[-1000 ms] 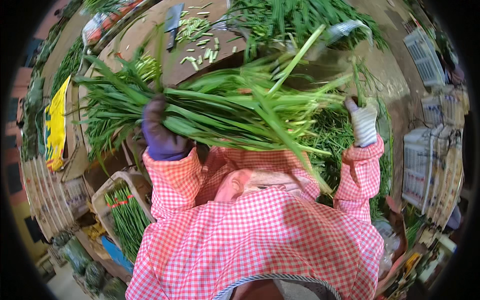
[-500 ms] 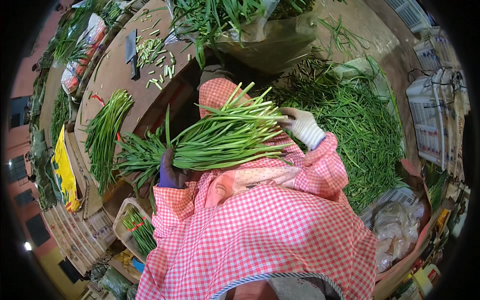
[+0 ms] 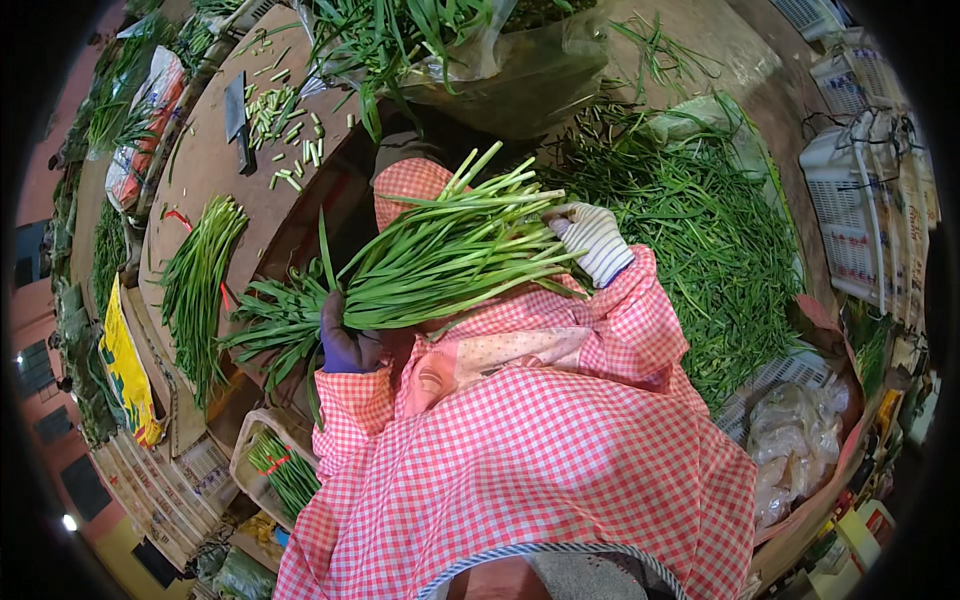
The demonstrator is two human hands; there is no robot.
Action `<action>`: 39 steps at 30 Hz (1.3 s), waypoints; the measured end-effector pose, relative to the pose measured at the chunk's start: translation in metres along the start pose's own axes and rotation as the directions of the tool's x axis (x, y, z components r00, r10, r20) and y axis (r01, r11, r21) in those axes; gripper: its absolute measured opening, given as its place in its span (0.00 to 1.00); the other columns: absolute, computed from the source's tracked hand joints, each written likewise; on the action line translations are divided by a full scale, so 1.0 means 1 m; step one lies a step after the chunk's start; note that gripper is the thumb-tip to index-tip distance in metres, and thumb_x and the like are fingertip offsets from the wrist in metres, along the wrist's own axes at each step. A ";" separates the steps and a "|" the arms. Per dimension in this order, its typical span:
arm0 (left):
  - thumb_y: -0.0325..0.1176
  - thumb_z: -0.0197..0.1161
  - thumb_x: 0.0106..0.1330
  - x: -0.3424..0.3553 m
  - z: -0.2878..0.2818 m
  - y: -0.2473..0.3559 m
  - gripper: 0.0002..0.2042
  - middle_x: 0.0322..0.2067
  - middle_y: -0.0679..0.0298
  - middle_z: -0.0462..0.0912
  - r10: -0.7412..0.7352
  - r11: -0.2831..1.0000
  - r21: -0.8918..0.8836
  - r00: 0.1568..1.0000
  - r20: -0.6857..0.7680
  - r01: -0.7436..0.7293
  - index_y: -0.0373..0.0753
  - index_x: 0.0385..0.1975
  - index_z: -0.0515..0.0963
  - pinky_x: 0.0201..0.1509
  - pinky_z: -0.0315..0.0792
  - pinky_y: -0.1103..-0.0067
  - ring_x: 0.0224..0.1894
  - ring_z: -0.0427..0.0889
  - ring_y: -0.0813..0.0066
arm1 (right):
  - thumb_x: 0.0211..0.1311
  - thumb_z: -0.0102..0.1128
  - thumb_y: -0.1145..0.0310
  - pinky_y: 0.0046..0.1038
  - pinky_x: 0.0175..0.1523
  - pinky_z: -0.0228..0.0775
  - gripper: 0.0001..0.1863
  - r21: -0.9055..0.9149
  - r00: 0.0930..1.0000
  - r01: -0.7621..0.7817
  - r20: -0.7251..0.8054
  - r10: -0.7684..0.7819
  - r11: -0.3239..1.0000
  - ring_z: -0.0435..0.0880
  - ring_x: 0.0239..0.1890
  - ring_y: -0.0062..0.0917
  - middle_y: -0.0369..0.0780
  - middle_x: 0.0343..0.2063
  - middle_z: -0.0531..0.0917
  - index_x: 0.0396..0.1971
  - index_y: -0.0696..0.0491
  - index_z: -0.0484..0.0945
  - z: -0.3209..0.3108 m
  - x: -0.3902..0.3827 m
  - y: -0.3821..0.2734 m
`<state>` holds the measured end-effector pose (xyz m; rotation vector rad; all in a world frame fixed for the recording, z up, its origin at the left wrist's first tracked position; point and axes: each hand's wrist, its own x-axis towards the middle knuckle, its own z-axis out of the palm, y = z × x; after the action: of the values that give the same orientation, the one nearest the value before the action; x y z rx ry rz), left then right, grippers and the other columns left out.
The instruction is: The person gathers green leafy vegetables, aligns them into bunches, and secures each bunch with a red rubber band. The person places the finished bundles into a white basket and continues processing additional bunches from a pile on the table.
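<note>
A big bunch of garlic chives (image 3: 450,250) lies slanting across my lap, pale cut stem ends up to the right and leafy tips to the left. My left hand (image 3: 345,340), in a dark purple glove, is closed round the leafy part. At the stem end is my right hand (image 3: 592,243), in a white striped glove; its curled fingers grip stalks at the bunch's edge, and the fingertips are partly hidden. Left of the bunch, a second bundle of chives (image 3: 200,290) with red ties lies on the round table edge.
A knife (image 3: 238,120) lies beside cut stem pieces (image 3: 285,120) on the board. Loose greens (image 3: 700,260) heap up at my right. Ahead stands a clear plastic bag (image 3: 510,85) of greens. A basket (image 3: 262,425) holds a tied bundle at lower left; white crates (image 3: 850,220) stand far right.
The whole view has shifted slightly. My right hand has turned so that more of its striped back shows, still at the stem end. My left hand keeps its hold on the bunch.
</note>
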<state>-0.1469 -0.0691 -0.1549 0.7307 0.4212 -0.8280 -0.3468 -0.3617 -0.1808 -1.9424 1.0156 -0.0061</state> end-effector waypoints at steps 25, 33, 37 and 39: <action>0.39 0.49 0.61 -0.010 0.030 0.002 0.14 0.41 0.60 0.77 0.053 0.931 0.362 0.999 0.011 -0.053 0.38 0.42 0.70 0.43 0.75 0.70 0.41 0.77 0.66 | 0.50 0.52 0.54 0.37 0.37 0.71 0.16 -0.518 0.948 0.273 0.290 -0.133 0.811 0.80 0.28 0.39 0.45 0.22 0.80 0.27 0.51 0.81 -0.033 -0.006 -0.023; 0.39 0.50 0.61 -0.010 0.035 0.003 0.15 0.43 0.58 0.76 0.120 0.933 0.347 0.992 -0.043 -0.097 0.38 0.44 0.71 0.48 0.72 0.66 0.44 0.76 0.63 | 0.50 0.52 0.57 0.37 0.38 0.70 0.17 -0.642 0.965 -0.152 0.069 0.254 0.751 0.79 0.31 0.40 0.49 0.26 0.80 0.29 0.57 0.78 -0.080 0.002 0.025; 0.39 0.50 0.62 -0.010 0.029 0.003 0.15 0.43 0.58 0.76 0.113 0.941 0.326 0.993 -0.041 -0.094 0.38 0.45 0.70 0.47 0.73 0.67 0.44 0.76 0.64 | 0.49 0.54 0.56 0.37 0.39 0.70 0.17 -0.683 0.867 -0.458 -0.202 0.455 0.569 0.79 0.33 0.41 0.48 0.28 0.80 0.29 0.55 0.77 -0.152 -0.048 0.083; 0.39 0.51 0.61 -0.004 0.022 0.004 0.16 0.42 0.58 0.76 0.092 0.947 0.314 0.994 -0.057 -0.070 0.37 0.45 0.70 0.47 0.73 0.66 0.43 0.76 0.64 | 0.47 0.55 0.55 0.37 0.39 0.69 0.17 -0.622 0.849 -0.523 -0.318 0.423 0.582 0.79 0.32 0.40 0.48 0.27 0.80 0.28 0.55 0.78 -0.176 -0.080 0.122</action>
<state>-0.1448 -0.0810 -0.1357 1.0673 0.3237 -0.8010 -0.5457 -0.4663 -0.1369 -2.2612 1.8112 0.6534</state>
